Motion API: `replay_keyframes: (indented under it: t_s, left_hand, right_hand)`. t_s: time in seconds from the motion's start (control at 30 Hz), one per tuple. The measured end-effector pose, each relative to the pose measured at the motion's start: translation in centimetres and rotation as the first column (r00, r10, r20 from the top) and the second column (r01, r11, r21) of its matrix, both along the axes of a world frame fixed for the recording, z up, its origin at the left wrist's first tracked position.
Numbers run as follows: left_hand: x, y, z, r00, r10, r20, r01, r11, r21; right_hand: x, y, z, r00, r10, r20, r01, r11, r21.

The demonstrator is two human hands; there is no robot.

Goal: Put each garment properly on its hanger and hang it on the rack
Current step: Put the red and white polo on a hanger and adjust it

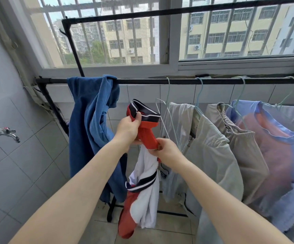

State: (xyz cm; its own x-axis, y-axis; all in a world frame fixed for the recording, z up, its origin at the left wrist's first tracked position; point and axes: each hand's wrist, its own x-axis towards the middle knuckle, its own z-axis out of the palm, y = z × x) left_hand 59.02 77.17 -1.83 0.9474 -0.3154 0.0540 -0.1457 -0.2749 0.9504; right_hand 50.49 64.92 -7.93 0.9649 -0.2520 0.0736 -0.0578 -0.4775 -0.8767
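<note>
A red and white garment with navy striped trim hangs bunched in front of me. My left hand grips it near the striped collar. My right hand pinches the red cloth lower down. A thin white wire hanger stands just behind the garment; what supports it I cannot tell. The black rack rail runs across at window-sill height.
A blue garment is draped over the rail's left end. To the right, a pale grey jacket, a beige garment and a light blue shirt hang on hangers. A tap sticks out of the tiled left wall.
</note>
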Motion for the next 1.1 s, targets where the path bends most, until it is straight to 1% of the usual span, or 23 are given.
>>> replay_keyframes:
  t_s: [0.03, 0.07, 0.1, 0.17, 0.2, 0.23, 0.3, 0.33, 0.37, 0.43, 0.53, 0.63, 0.67, 0.73, 0.77, 0.83, 0.87, 0.9, 0.93, 1.0, 1.03, 1.07, 1.1]
  left_hand:
    - [0.6, 0.5, 0.1, 0.992, 0.041, 0.122, -0.057, 0.99, 0.128]
    - [1.3, 0.8, 0.0, 0.978, 0.077, 0.193, -0.117, 0.972, 0.204]
    - [1.9, 1.0, 0.0, 0.982, 0.115, 0.148, -0.143, 0.971, 0.193]
    - [1.8, 1.2, 0.1, 0.983, 0.111, -0.145, -0.117, 0.992, -0.037]
    - [1.5, 1.1, 0.0, 0.968, 0.043, -0.246, -0.081, 0.986, -0.146]
    - [1.0, 1.1, -0.3, 0.963, -0.051, -0.263, 0.0, 0.982, -0.19]
    - [0.0, 1.1, -1.7, 0.945, -0.253, -0.209, 0.23, 0.965, -0.13]
    - [-0.7, 1.4, -2.3, 0.917, -0.331, -0.221, 0.321, 0.944, -0.077]
    - [-1.1, 1.8, -2.7, 0.888, -0.385, -0.25, 0.389, 0.921, -0.035]
    - [-1.0, 2.4, -3.7, 0.868, -0.431, -0.247, 0.445, 0.895, 0.002]
    - [-0.7, 2.7, -3.8, 0.893, -0.427, -0.143, 0.433, 0.901, 0.018]
    - [-0.9, 2.4, -3.8, 0.97, -0.238, 0.05, 0.237, 0.971, 0.029]
    - [-0.8, 2.3, -3.9, 0.974, -0.187, 0.125, 0.181, 0.982, 0.059]
    - [-0.8, 2.2, -4.1, 0.96, -0.135, 0.246, 0.104, 0.985, 0.135]
    - [-0.7, 2.3, -3.9, 0.957, -0.099, 0.272, 0.065, 0.989, 0.132]
    - [-0.3, 2.5, -3.1, 0.981, 0.002, 0.193, 0.001, 1.0, -0.012]
    - [-0.2, 2.6, -2.5, 0.987, 0.012, 0.161, -0.004, 0.999, -0.048]
    - [-0.1, 2.7, -2.0, 0.988, -0.033, 0.15, 0.039, 0.999, -0.038]
    - [-0.3, 2.7, -1.7, 0.984, -0.102, 0.145, 0.097, 0.995, 0.036]
    - [-1.1, 2.4, -1.8, 0.96, -0.279, 0.034, 0.267, 0.942, 0.202]
    - [-1.6, 2.2, -2.3, 0.943, -0.331, -0.026, 0.328, 0.913, 0.242]
    - [-1.6, 2.1, -2.9, 0.945, -0.326, -0.021, 0.318, 0.904, 0.287]
    - [-1.7, 2.1, -3.3, 0.957, -0.289, 0.036, 0.265, 0.915, 0.306]
  right_hand:
    - [0.0, -0.4, -0.1, 1.0, 0.004, -0.009, -0.004, 1.0, 0.017]
    - [-0.1, -0.8, -0.2, 1.0, -0.013, -0.003, 0.013, 0.998, 0.061]
    - [0.0, -1.2, -0.2, 0.999, -0.038, 0.005, 0.037, 0.989, 0.144]
    - [0.3, -1.6, 0.1, 0.996, -0.095, -0.003, 0.09, 0.934, 0.347]
    - [0.5, -1.6, 0.3, 0.994, -0.109, 0.0, 0.099, 0.895, 0.434]
    - [0.6, -1.4, 0.7, 0.993, -0.118, 0.015, 0.094, 0.851, 0.516]
    - [1.0, -1.0, 1.7, 0.994, -0.096, 0.054, 0.033, 0.727, 0.685]
    - [1.1, -0.8, 2.2, 0.995, -0.07, 0.067, -0.001, 0.682, 0.732]
    - [1.1, -0.8, 2.6, 0.996, -0.043, 0.075, -0.028, 0.666, 0.746]
    - [0.9, -1.0, 3.0, 0.997, -0.014, 0.072, -0.044, 0.677, 0.734]
    - [0.9, -1.3, 2.8, 0.998, -0.036, 0.058, -0.011, 0.75, 0.661]
    - [1.2, -1.4, 2.7, 0.988, -0.112, 0.109, 0.05, 0.885, 0.462]
    - [1.3, -1.5, 2.8, 0.982, -0.137, 0.129, 0.08, 0.925, 0.372]
    - [1.3, -1.9, 2.7, 0.973, -0.17, 0.157, 0.133, 0.966, 0.224]
    - [1.2, -2.3, 2.7, 0.968, -0.188, 0.168, 0.162, 0.974, 0.157]
    - [0.9, -3.3, 2.5, 0.957, -0.23, 0.178, 0.226, 0.973, 0.042]
    - [0.7, -3.5, 2.4, 0.954, -0.241, 0.176, 0.238, 0.97, 0.041]
    - [0.7, -3.6, 2.4, 0.956, -0.231, 0.179, 0.219, 0.972, 0.084]
    - [0.7, -3.4, 2.5, 0.96, -0.207, 0.187, 0.18, 0.972, 0.152]
    - [1.0, -2.7, 2.9, 0.959, -0.188, 0.211, 0.134, 0.96, 0.245]
    - [1.3, -2.3, 3.2, 0.955, -0.198, 0.223, 0.139, 0.957, 0.255]
    - [1.6, -2.0, 3.4, 0.95, -0.212, 0.229, 0.15, 0.954, 0.26]
    - [1.8, -1.9, 3.7, 0.946, -0.224, 0.235, 0.161, 0.952, 0.262]
